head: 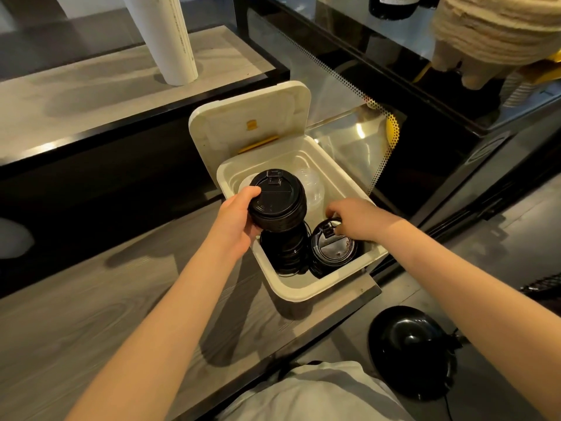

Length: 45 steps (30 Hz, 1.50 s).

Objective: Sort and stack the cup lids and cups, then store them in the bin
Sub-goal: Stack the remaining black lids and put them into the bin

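A white bin [299, 288] stands open on the wooden counter, its hinged lid [252, 123] tipped back. My left hand [235, 221] grips a tall stack of black cup lids [277, 202] that reaches down into the bin. A second, shorter stack of black lids [332, 253] sits at the bin's near right corner, and my right hand [352, 218] pinches the rim of its top lid. Clear plastic cups or lids [312, 186] lie behind the black stacks. A white lid [246, 182] peeks out at the bin's left side.
A white paper-cup stack [164, 34] stands on the raised shelf at the back left. A glass display case [425, 71] runs along the right. A black round object [409, 350] with a cable lies on the floor below the counter edge.
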Available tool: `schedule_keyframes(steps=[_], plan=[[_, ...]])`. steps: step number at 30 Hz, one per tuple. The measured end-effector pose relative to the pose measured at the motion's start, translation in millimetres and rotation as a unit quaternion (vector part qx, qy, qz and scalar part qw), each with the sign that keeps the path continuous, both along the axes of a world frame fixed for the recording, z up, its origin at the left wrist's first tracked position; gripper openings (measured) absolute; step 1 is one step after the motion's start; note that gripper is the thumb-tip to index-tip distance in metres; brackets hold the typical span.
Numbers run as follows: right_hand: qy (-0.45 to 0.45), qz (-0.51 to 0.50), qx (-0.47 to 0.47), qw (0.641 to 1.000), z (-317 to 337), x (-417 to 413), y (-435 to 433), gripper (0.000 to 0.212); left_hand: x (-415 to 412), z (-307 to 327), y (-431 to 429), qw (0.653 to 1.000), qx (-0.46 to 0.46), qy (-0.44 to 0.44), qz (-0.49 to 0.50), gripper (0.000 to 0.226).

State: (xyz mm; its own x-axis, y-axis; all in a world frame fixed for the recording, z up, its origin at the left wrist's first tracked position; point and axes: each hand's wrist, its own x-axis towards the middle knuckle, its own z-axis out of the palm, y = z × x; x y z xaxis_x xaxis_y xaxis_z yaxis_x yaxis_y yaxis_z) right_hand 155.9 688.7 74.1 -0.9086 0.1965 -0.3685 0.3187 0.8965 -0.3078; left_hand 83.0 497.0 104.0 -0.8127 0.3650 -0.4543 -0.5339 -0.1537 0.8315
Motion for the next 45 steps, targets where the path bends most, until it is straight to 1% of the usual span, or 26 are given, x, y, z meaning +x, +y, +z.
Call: schedule_keyframes(steps=[3,5,8,10,13,15,18,21,22,23,24,25,26,28,30,32,34,36,38,41,42,45], plan=[[0.012,0.037,0.069,0.997,-10,5,-5,0.038,-1,-2,-1,1.000,0.000,0.002,-0.001,0.010],[0.027,0.047,0.073,0.996,-12,7,-4,0.041,-3,-4,-1,1.000,-0.002,0.002,-0.004,0.010],[0.055,0.014,0.018,0.998,-8,7,1,0.048,-1,-4,2,1.000,-0.005,0.008,-0.017,0.010],[0.114,-0.019,-0.030,0.993,0,8,6,0.043,0,-4,6,0.999,-0.015,0.012,-0.033,0.010],[0.217,-0.099,-0.132,0.962,20,17,9,0.038,4,-5,22,0.997,-0.028,0.013,-0.072,0.011],[0.250,-0.133,-0.178,0.942,32,27,8,0.040,12,-9,36,0.995,-0.040,-0.005,-0.093,0.006],[0.239,-0.146,-0.211,0.936,37,42,5,0.041,26,-16,57,0.990,-0.053,-0.023,-0.131,0.005],[0.223,-0.151,-0.207,0.940,30,51,5,0.038,32,-31,69,0.984,-0.067,-0.023,-0.163,0.008],[0.217,-0.150,-0.201,0.943,28,53,6,0.036,34,-34,70,0.981,-0.082,-0.011,-0.174,0.010],[0.208,-0.144,-0.188,0.949,26,54,7,0.034,35,-37,70,0.977,-0.110,0.013,-0.184,0.018],[0.196,-0.131,-0.164,0.958,24,55,8,0.034,37,-39,71,0.969,-0.143,0.040,-0.196,0.031],[0.184,-0.114,-0.132,0.967,23,56,8,0.036,39,-41,71,0.960,-0.173,0.068,-0.209,0.042],[0.173,-0.095,-0.100,0.975,21,57,9,0.039,40,-43,71,0.951,-0.196,0.092,-0.222,0.047],[0.153,-0.058,-0.055,0.985,19,59,7,0.043,43,-42,71,0.924,-0.243,0.150,-0.253,0.046],[0.130,-0.030,-0.021,0.991,18,59,5,0.048,42,-43,70,0.876,-0.311,0.238,-0.283,0.039],[0.096,-0.014,0.022,0.995,17,57,3,0.051,43,-40,68,0.826,-0.360,0.320,-0.292,0.038],[0.053,0.004,0.071,0.996,18,51,0,0.048,42,-36,65,0.775,-0.403,0.384,-0.298,0.043],[0.025,0.018,0.107,0.994,18,46,-3,0.043,37,-34,57,0.735,-0.438,0.428,-0.291,0.043],[0.033,0.024,0.106,0.993,18,44,-4,0.047,32,-33,49,0.700,-0.468,0.452,-0.295,0.039],[0.049,0.039,0.063,0.996,21,44,-5,0.059,28,-34,44,0.645,-0.508,0.438,-0.366,0.038],[0.039,0.054,0.070,0.995,21,43,-6,0.060,29,-34,45,0.637,-0.513,0.434,-0.378,0.038],[0.016,0.081,0.123,0.989,18,38,-8,0.056,28,-38,48,0.631,-0.510,0.447,-0.376,0.036]])
